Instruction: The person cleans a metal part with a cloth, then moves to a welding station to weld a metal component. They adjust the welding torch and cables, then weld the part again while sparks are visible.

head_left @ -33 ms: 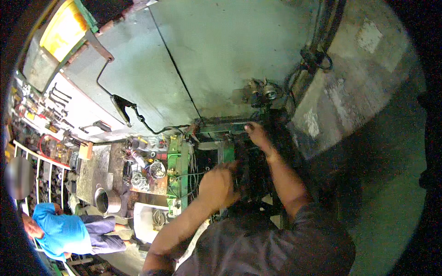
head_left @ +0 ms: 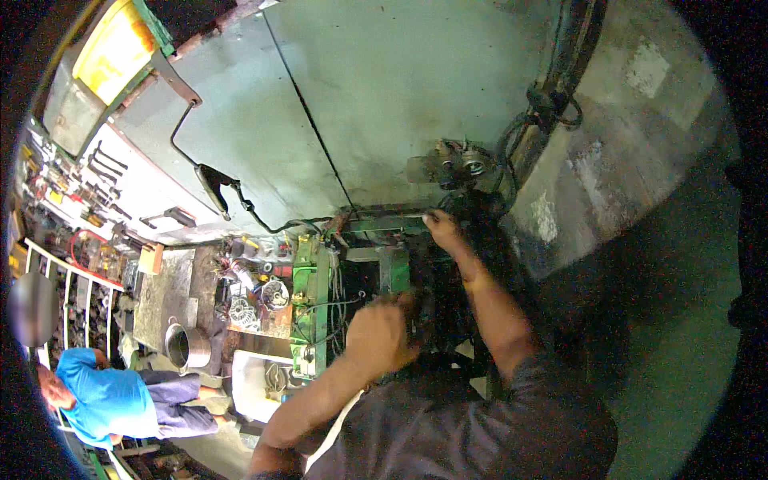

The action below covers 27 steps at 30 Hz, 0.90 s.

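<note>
My left hand (head_left: 378, 332) is low in the middle, fingers curled among dark machinery (head_left: 424, 304); what they grip is hidden. Higher and to the right, my right hand (head_left: 444, 228) is closed at the dark horizontal bar (head_left: 388, 226) along the foot of the pale grey-green panel (head_left: 384, 88); whether it holds that bar or something on it I cannot make out. Just above it is a metal motor-like part (head_left: 452, 164) with cables. To the left of my left hand stands a green frame (head_left: 302, 272) with wires hanging beside it.
A person in a blue shirt (head_left: 104, 396) is at the lower left. A metal pot (head_left: 184, 346), a white tub (head_left: 252, 384) and a bench (head_left: 260, 316) with disassembled parts lie left. Tools line the upper-left shelf (head_left: 72, 192). A weathered wall (head_left: 608, 160) runs along the right.
The view has shifted very slightly. Both hands stay at about the same spots, with slight movement of my left hand. The person in blue is nearly unchanged.
</note>
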Tool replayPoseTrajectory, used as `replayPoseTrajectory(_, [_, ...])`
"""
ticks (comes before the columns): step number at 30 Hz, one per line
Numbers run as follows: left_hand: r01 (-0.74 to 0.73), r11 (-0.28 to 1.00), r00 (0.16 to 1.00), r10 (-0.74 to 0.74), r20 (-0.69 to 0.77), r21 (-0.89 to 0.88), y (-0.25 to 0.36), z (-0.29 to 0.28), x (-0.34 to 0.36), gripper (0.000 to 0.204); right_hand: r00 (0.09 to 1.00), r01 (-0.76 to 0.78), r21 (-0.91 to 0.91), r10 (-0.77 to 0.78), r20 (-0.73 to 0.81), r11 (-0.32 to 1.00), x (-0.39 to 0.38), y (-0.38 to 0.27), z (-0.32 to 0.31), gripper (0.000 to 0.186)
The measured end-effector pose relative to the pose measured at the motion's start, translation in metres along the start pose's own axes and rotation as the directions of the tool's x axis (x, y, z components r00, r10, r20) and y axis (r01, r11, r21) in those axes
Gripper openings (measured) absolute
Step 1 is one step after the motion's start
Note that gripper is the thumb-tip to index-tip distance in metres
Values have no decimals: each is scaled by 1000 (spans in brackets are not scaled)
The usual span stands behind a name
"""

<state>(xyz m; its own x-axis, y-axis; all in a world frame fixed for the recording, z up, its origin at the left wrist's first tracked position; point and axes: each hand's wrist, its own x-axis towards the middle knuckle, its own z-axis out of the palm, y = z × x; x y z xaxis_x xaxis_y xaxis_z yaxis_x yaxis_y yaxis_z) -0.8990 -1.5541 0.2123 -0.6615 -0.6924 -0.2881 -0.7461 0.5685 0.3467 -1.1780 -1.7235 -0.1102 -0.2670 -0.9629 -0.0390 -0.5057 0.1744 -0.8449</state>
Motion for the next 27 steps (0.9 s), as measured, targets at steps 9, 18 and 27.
replayPoseTrajectory(9, [-95,986,972,61,-228,-141,11,13,-39,76,794,-80,-301,243,557,950,42,-60,14,78])
replayPoseTrajectory(18, [-121,980,956,71,-286,-159,12,17,-42,76,743,-137,323,-119,659,936,21,-56,-21,51])
replayPoseTrajectory(27, [-128,974,956,71,-286,-188,9,11,-44,72,761,-97,180,-44,648,979,33,-64,7,29])
